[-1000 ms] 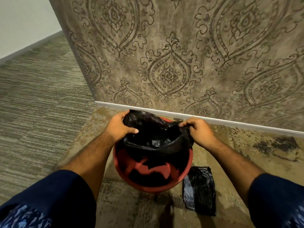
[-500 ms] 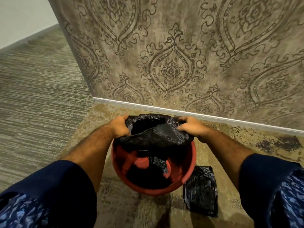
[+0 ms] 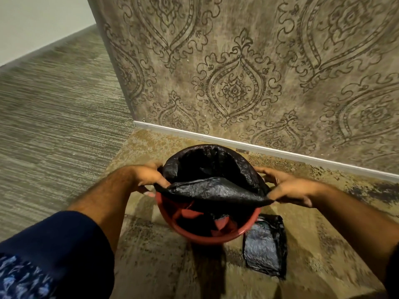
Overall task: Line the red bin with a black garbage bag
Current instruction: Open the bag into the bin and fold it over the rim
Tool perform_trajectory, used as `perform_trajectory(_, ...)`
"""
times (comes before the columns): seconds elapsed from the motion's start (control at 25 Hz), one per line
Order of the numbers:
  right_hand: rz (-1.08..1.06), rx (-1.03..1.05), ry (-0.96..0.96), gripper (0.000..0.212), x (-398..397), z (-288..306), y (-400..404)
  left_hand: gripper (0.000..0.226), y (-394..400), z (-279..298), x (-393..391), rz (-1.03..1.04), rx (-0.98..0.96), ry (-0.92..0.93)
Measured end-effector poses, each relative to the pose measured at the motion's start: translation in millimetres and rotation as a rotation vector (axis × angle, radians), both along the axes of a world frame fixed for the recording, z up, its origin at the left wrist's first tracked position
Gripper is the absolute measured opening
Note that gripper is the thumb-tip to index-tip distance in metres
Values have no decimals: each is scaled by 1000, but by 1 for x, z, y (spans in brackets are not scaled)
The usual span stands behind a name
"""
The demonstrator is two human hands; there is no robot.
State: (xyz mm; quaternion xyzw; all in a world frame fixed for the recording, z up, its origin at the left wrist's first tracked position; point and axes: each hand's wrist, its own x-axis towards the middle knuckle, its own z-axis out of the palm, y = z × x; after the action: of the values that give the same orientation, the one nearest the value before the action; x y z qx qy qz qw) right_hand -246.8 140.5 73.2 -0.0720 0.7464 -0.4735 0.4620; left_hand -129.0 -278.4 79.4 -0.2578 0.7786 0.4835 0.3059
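Note:
A round red bin (image 3: pixel 207 238) stands on the floor near the wall. A black garbage bag (image 3: pixel 212 186) sits in it, its mouth wide; the far edge is folded over the bin's far rim and the near edge is stretched flat across the middle. My left hand (image 3: pixel 149 176) grips the bag's edge at the bin's left side. My right hand (image 3: pixel 287 187) grips the edge at the right side. The near rim of the bin is bare red, and red inner wall shows below the stretched edge.
A folded black bag (image 3: pixel 265 247) lies flat on the floor just right of the bin. A patterned wall (image 3: pixel 237 83) with a white baseboard (image 3: pixel 280 151) stands right behind the bin. Striped carpet (image 3: pixel 54 126) runs off to the left.
Both hands have moved apart and toward me along the rim, spreading the bag's mouth wider. The bag's far edge now covers the far rim.

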Motion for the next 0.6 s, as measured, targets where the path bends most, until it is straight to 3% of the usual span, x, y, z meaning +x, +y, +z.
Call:
perform_trajectory(0.12, -43, 36, 102, 127, 36, 4, -6, 75, -1, 8, 21, 113, -9, -64)
perform_trajectory(0.32, -293, 98, 193, 134, 88, 3, -16, 28, 10, 10, 46, 242, 78, -199)
perform_trajectory(0.48, -521, 6, 52, 127, 121, -15, -22, 12, 20, 9, 54, 274, 177, -327)
perform_trajectory(0.6, -647, -64, -166, 106, 131, -25, -27, 13, 22, 3, 59, 322, 248, -348)
